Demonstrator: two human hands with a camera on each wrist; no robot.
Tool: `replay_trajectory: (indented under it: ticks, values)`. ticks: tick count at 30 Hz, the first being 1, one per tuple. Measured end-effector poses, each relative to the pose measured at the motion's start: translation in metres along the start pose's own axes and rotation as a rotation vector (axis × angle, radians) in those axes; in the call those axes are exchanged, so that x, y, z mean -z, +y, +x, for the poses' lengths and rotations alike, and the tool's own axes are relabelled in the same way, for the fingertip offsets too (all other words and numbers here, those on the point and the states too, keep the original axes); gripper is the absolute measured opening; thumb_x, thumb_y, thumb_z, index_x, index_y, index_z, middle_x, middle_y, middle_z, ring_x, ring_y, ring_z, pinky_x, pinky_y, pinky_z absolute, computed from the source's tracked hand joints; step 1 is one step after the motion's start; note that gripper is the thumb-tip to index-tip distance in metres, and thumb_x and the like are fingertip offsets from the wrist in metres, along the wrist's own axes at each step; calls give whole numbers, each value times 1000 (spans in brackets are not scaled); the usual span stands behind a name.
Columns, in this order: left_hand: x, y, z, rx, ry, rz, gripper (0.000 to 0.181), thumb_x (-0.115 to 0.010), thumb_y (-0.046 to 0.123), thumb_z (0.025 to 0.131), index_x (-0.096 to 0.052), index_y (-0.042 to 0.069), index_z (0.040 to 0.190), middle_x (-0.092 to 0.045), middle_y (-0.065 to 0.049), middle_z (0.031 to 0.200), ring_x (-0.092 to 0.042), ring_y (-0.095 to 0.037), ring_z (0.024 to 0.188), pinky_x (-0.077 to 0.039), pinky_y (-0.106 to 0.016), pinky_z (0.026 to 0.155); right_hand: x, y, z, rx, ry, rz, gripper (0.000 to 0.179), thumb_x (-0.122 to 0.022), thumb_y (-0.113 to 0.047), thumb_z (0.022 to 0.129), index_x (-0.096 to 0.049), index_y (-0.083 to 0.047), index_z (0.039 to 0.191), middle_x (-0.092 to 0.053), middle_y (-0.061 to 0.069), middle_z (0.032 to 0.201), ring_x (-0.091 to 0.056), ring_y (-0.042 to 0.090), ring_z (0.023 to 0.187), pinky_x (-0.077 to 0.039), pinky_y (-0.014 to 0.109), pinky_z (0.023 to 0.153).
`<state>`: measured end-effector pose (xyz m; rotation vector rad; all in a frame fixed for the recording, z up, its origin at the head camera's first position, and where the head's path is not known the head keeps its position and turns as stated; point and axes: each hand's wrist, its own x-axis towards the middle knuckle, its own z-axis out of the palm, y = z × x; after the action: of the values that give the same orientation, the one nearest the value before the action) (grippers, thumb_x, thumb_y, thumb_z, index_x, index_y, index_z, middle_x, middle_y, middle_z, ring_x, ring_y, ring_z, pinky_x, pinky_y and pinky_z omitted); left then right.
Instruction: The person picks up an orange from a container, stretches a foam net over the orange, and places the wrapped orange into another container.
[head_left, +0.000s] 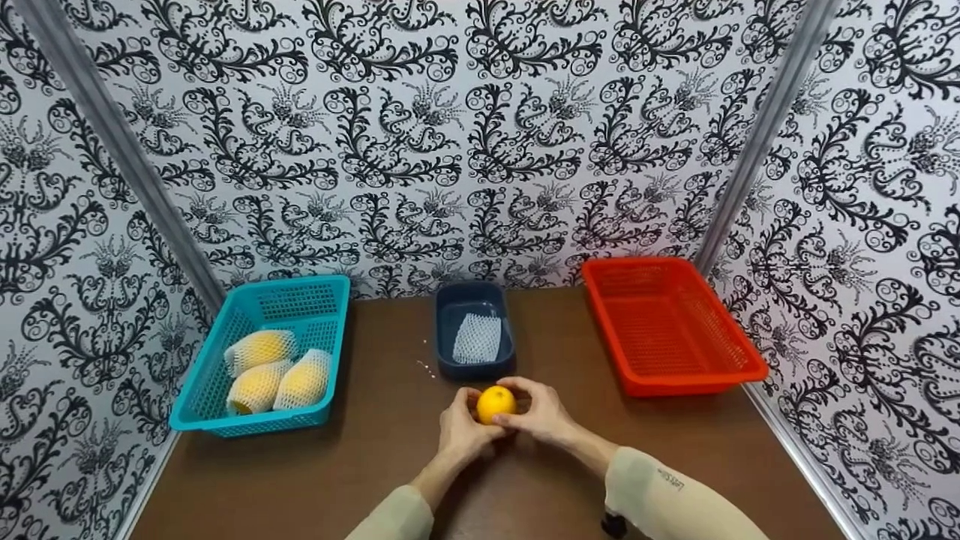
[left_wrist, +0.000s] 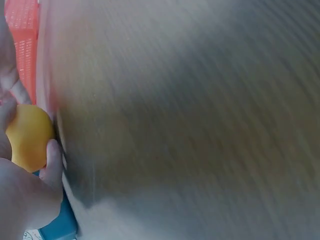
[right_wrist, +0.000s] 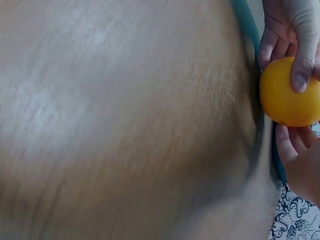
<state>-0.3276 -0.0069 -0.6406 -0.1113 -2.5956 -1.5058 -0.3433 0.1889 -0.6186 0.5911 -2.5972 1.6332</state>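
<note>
A round yellow-orange fruit, seemingly an orange (head_left: 496, 403), is held between both hands just in front of the small dark-blue bin. My left hand (head_left: 463, 429) grips it from the left, fingers and thumb bent round its side. From the other side my right hand (head_left: 546, 414) holds it, the thumb across its lower front. The left wrist view shows the orange (left_wrist: 30, 137) at the left edge with fingers on it. In the right wrist view a thumb presses the orange's face (right_wrist: 285, 102). The fruit's underside is hidden in the head view.
At the left stands a teal basket (head_left: 341, 330) with three yellow fruits (head_left: 259, 384) in white foam nets. The dark-blue bin (head_left: 478, 371) holds a white foam net (head_left: 478, 339). A red basket (head_left: 660, 382) stands at the right. Small white bits lie on the brown table (head_left: 382, 390). Patterned walls surround it.
</note>
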Motion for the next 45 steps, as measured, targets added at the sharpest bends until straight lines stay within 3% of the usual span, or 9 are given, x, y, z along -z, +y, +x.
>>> replay_trajectory:
  ticks: [5,9,16,20,28,35,40,45]
  values:
    - [10,5,-2,-45,-53,49,76,-107,29,68,-65,8,127,-81,-12,115,-74,-22,99,-63,-41,92,-3,6,-1,3,-15,-70,66,-95,-26,92,-69,-1,147,-77,19,142,-77,35,122,-64,40,107]
    - [21,9,-2,-77,-137,41,74,-105,21,71,-65,4,130,-80,-14,116,-74,-21,97,-63,-38,90,-4,9,-1,8,-19,-92,71,-96,-28,90,-68,1,148,-78,18,142,-77,33,122,-61,32,107]
    - [50,21,13,-97,-276,49,57,-90,4,77,-69,-2,129,-80,-22,124,-78,-38,110,-64,-53,102,-4,11,1,-2,-48,-63,70,-97,-28,90,-69,-1,148,-79,18,140,-78,28,118,-61,25,102]
    - [62,30,29,-121,-250,100,46,-81,4,81,-71,-2,126,-80,-25,121,-77,-43,111,-63,-55,100,-3,12,2,3,-56,-74,70,-97,-25,90,-69,0,149,-78,19,140,-78,30,119,-62,26,102]
    - [69,45,57,-163,-134,243,35,-80,20,89,-77,4,120,-83,-18,116,-77,-36,106,-62,-55,101,-3,8,2,30,-41,-150,69,-97,-32,88,-72,-4,146,-81,14,137,-77,28,115,-63,32,101]
    - [59,54,86,-293,-52,534,30,-81,26,95,-79,8,119,-77,-17,117,-70,-41,113,-62,-57,98,-2,7,2,27,-33,-199,75,-99,-37,86,-72,-1,146,-80,15,139,-77,32,120,-62,43,107]
    - [49,53,112,-388,-72,716,26,-79,25,100,-78,7,119,-74,-18,118,-67,-41,113,-62,-57,97,0,6,2,13,-46,-179,73,-98,-36,87,-72,-2,147,-81,14,138,-76,30,118,-62,42,106]
    - [38,47,133,-358,-143,752,22,-77,20,99,-79,7,117,-75,-18,120,-67,-41,116,-63,-56,100,2,6,-1,11,-60,-153,72,-98,-34,88,-71,-3,147,-80,13,139,-76,27,118,-63,42,107]
